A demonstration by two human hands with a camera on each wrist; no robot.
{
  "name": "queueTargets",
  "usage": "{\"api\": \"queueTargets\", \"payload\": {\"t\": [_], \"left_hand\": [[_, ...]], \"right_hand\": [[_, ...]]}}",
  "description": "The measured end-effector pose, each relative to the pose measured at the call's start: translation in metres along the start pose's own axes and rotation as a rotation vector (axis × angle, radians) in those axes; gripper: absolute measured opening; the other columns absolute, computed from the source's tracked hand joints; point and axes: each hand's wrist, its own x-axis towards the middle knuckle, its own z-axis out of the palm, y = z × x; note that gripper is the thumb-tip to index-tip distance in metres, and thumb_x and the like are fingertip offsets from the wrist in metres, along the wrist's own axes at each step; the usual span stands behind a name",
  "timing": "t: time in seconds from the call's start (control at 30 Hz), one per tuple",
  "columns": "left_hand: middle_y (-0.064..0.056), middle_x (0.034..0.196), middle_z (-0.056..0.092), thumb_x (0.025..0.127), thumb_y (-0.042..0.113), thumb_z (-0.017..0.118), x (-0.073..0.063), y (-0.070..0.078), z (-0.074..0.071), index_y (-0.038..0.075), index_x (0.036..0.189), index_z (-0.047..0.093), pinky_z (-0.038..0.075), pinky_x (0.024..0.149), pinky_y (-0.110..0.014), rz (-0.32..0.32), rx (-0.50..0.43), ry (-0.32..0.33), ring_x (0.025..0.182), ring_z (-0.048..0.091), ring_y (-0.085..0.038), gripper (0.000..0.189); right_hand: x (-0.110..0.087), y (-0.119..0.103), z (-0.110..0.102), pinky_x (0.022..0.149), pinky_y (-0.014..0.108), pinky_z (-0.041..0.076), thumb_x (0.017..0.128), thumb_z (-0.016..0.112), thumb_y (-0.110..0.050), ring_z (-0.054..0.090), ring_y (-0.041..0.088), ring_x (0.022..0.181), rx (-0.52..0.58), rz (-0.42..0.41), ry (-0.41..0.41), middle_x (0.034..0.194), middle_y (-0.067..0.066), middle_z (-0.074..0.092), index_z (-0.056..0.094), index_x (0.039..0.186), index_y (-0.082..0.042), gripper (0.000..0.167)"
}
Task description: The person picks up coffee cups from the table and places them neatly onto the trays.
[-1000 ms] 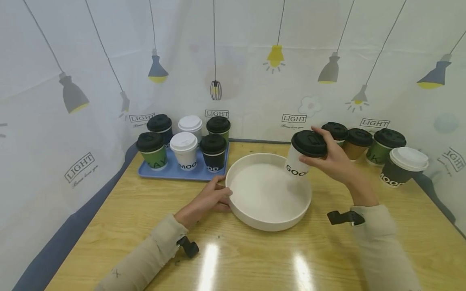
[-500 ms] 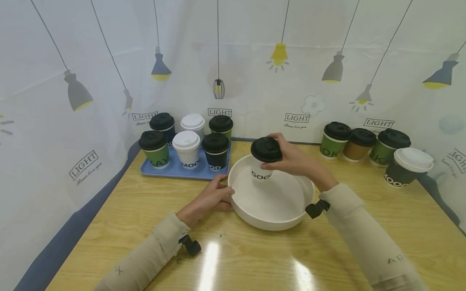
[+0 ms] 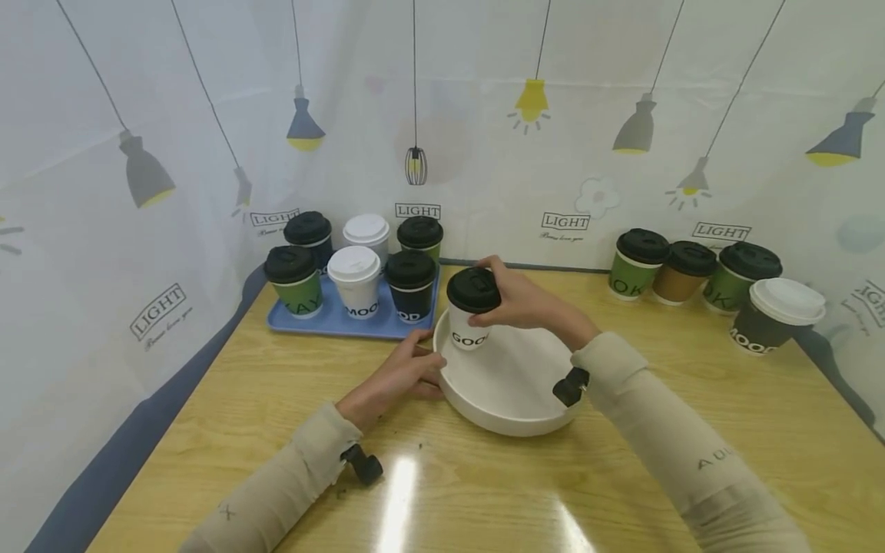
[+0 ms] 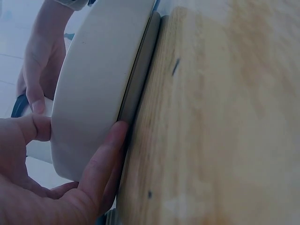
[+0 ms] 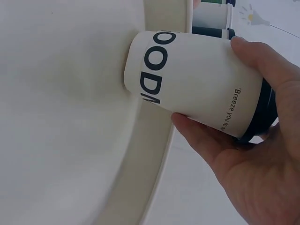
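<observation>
A white paper cup [image 3: 465, 332] with a black lid stands upright inside the round cream dish [image 3: 515, 425], by its left wall. My right hand [image 3: 527, 301] grips this cup near the lid, thumb and fingers on opposite sides. In the right wrist view the cup's base [image 5: 133, 65] meets the dish floor or hovers just over it; I cannot tell which. My left hand [image 3: 399, 376] holds the dish at its left side. The left wrist view has the left thumb [image 4: 37, 127] at the rim and a finger [image 4: 101, 164] against the lower edge.
A blue tray [image 3: 325, 326] with several lidded cups stands at the back left, close to the dish. Several more lidded cups, among them a brown one [image 3: 681, 276] and a white-lidded black one [image 3: 770, 322], stand at the back right. A printed curtain [image 3: 484, 192] hangs behind the table.
My right hand has carried the white cup leftward, from the dish's right side over to its left wall, and lowered it. The left hand has kept its hold on the dish.
</observation>
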Motion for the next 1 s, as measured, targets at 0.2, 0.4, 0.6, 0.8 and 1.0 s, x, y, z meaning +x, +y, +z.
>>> {"api": "queueTargets", "payload": {"t": [0.2,0.4,0.6,0.8,1.0], "left_hand": [[-0.029,0.139,0.049,0.102,0.015,0.056,0.001,0.0,0.0,0.011,0.16,0.022,0.066,0.081,-0.039,-0.006,0.001,0.001,0.089,0.071,-0.025,0.067],[-0.028,0.137,0.05,0.102,0.015,0.056,0.001,0.0,-0.001,0.011,0.158,0.024,0.066,0.08,-0.039,0.0,0.004,0.007,0.089,0.07,-0.025,0.065],[-0.027,0.136,0.052,0.102,0.016,0.055,0.001,-0.001,-0.002,0.011,0.158,0.026,0.065,0.082,-0.037,0.004,0.015,-0.008,0.09,0.069,-0.023,0.063],[-0.027,0.137,0.053,0.102,0.017,0.056,0.001,-0.002,-0.002,0.012,0.159,0.025,0.065,0.083,-0.038,0.006,0.028,-0.003,0.09,0.07,-0.023,0.064],[-0.028,0.138,0.051,0.102,0.016,0.057,0.001,-0.002,0.0,0.013,0.159,0.025,0.066,0.081,-0.039,0.0,0.01,0.004,0.088,0.071,-0.023,0.066]], "right_hand": [[0.007,0.0,0.007,0.11,0.055,0.048,0.081,0.087,-0.024,0.059,0.037,0.126,-0.01,-0.007,0.002,0.14,0.023,0.058,0.026,0.154,-0.003,0.098],[0.011,-0.005,0.008,0.112,0.056,0.047,0.079,0.089,-0.024,0.058,0.037,0.13,-0.038,0.007,-0.016,0.142,0.022,0.057,0.027,0.154,-0.004,0.099],[0.012,-0.005,0.01,0.114,0.055,0.045,0.079,0.09,-0.024,0.056,0.036,0.132,-0.044,0.023,-0.02,0.144,0.021,0.056,0.026,0.155,-0.005,0.101],[0.012,-0.005,0.012,0.113,0.054,0.046,0.079,0.091,-0.024,0.057,0.036,0.132,-0.043,0.017,-0.021,0.144,0.02,0.056,0.025,0.157,-0.005,0.103],[0.006,-0.002,0.008,0.116,0.055,0.044,0.074,0.095,-0.033,0.053,0.036,0.137,-0.03,0.046,-0.026,0.15,0.02,0.051,0.014,0.163,-0.014,0.122]]}}
